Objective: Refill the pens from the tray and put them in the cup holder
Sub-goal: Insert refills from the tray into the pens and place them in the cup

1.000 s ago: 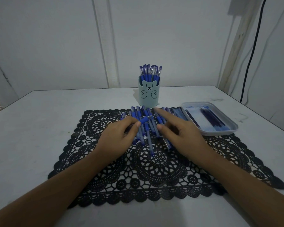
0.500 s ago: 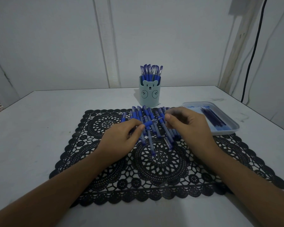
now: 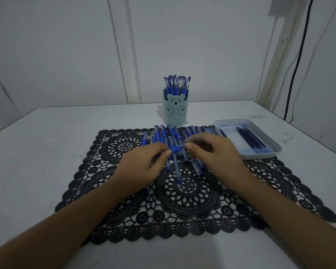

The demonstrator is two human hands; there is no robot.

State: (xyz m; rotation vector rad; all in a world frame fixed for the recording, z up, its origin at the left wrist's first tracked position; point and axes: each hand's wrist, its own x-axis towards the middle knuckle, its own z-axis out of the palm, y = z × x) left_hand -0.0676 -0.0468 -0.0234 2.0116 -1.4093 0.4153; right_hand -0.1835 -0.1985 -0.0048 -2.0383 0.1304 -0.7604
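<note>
One blue pen point(image 3: 175, 148) pinched at its ends by left hand point(image 3: 142, 166) and right hand point(image 3: 214, 154), just before one cup holder point(image 3: 175, 113), one tray point(image 3: 275, 150) right of it, loose pens point(image 3: 162, 135) too overlapped to count

A white tabletop point(image 3: 47, 152) stands before me, and its surface is a little dirty, with dark smudges point(image 3: 258, 116) near the far right corner. On it lies a black lace mat point(image 3: 192, 200), rectangular, with round flower patterns and a scalloped edge. Behind it is a pale wall point(image 3: 56, 55) with a vertical white strip point(image 3: 124, 55) going up near the middle. At the right a thin black cable point(image 3: 297, 61) hangs down the wall, beside a slanting pale wooden strip point(image 3: 275, 61).
</note>
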